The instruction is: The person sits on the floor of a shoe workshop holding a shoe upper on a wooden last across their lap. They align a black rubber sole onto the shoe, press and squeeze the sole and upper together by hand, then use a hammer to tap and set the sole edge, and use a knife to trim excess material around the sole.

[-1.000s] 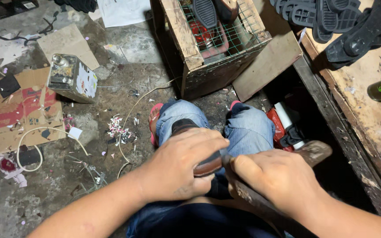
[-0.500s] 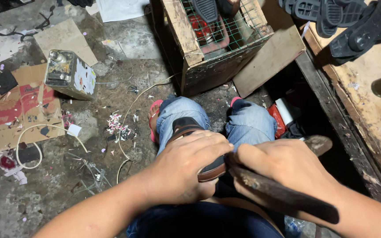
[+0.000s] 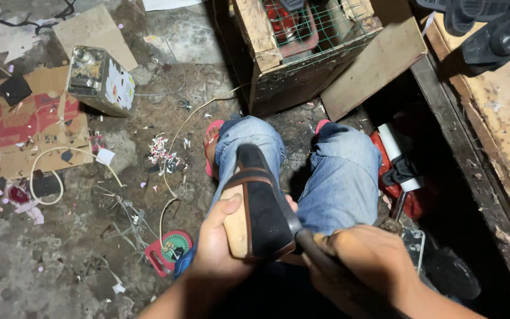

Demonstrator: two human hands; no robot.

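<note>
Fingers of my left hand (image 3: 222, 248) wrapped round the shoe (image 3: 259, 204), sole up over my knees, right hand (image 3: 368, 260) closed on a dark tool handle (image 3: 320, 260) w/ its tip at the heel, so mid-prying I'd say; next needs steady leverage.

The left hand (image 3: 219, 248) covers the near end of the shoe (image 3: 258, 207), so that part stays unseen. The dark tool (image 3: 326, 269) runs under the right hand (image 3: 370, 260) and off the bottom edge; its kind cannot be told. Both forearms are cut off there too.
</note>
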